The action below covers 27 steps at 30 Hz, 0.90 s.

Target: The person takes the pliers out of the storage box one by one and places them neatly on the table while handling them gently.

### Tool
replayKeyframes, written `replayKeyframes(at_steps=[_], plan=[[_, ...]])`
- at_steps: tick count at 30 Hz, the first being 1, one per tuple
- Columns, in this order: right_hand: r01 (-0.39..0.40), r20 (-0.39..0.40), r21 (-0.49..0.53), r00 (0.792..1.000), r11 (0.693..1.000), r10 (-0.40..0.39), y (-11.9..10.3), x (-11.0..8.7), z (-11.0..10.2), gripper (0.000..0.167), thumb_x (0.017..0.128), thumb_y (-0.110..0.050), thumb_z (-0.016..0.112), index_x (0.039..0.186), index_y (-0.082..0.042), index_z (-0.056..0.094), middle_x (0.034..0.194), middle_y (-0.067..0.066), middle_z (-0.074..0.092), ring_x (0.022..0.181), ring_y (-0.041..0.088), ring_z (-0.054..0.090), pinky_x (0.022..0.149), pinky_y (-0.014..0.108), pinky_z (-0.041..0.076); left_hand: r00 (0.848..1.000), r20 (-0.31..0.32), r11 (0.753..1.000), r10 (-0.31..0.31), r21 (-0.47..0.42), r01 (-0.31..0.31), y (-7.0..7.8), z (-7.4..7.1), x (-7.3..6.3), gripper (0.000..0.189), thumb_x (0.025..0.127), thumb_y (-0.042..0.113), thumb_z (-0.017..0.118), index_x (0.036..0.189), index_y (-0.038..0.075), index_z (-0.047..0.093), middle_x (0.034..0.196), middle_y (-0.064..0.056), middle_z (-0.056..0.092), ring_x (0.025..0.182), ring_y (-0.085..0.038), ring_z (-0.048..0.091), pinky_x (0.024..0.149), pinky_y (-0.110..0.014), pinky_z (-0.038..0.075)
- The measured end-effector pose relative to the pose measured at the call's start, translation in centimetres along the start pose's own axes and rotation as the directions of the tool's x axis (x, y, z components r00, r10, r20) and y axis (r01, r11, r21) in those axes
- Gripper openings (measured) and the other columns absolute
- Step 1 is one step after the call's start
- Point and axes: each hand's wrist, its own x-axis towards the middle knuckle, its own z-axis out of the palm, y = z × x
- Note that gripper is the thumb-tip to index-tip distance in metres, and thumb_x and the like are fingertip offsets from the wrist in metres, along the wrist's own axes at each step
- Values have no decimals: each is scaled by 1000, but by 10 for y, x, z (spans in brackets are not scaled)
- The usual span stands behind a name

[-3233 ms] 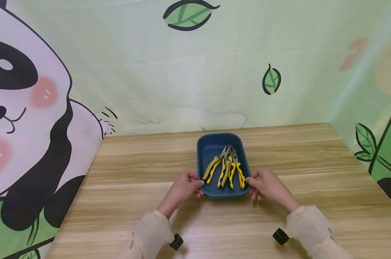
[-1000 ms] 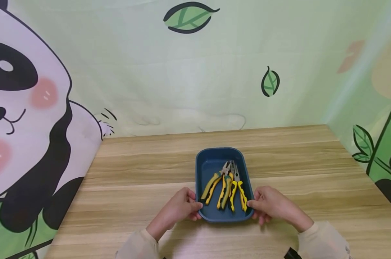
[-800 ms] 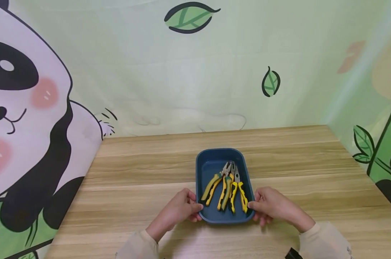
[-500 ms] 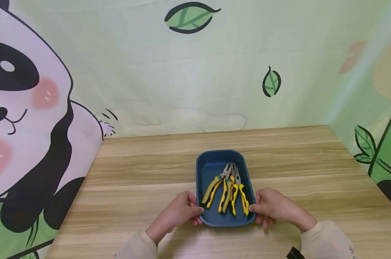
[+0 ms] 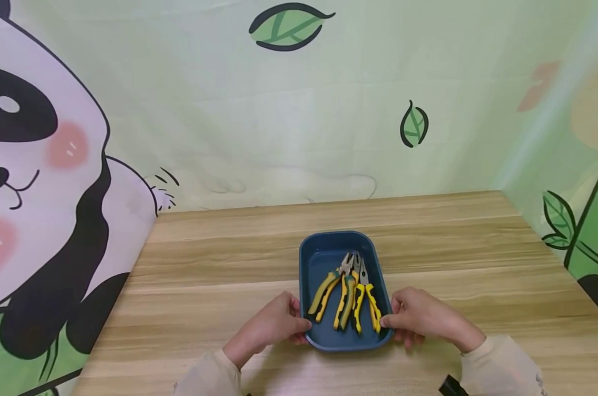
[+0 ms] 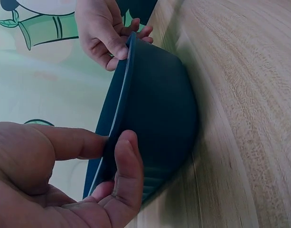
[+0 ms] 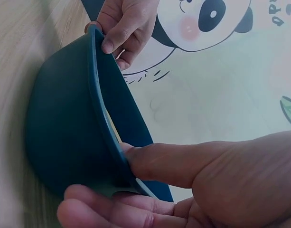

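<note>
A blue plastic tray (image 5: pixel 345 345) is at the middle front of the wooden table, with three pliers inside. One pair of pliers (image 5: pixel 323 294) has olive-and-yellow handles spread apart; the needle-nose pliers (image 5: pixel 373 305) with bright yellow handles lie at the right. Another pair of pliers (image 5: pixel 356 259) is partly hidden between them. My left hand (image 5: pixel 274 324) pinches the tray's near left rim, thumb over the edge and fingers outside. At the near right rim, my right hand (image 5: pixel 420 313) grips likewise. Both wrist views show the tray wall (image 6: pixel 154 104) close to the tabletop.
The wooden table (image 5: pixel 219 247) extends around the tray on every side. A pale green backdrop (image 5: pixel 204 99) with a panda and leaves stands along its back and sides.
Both hands have drawn the tray toward the body from farther back on the table. Over the last half second it has shifted only slightly nearer. The pliers moved along inside it.
</note>
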Motion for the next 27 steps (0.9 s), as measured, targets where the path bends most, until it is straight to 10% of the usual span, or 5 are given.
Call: replayKeyframes(at_steps=[27], plan=[[20,-38,-1,999,1000,-20,4,2,0,24,92,-16,78,86,-4,58,66,5,64,53,17,62,44,28,48,996,-85,997,-19,71,25,4,-4,12,23,97,1,67,109,-7,49,89,-15,66,59,-17,65,62,-38,64]])
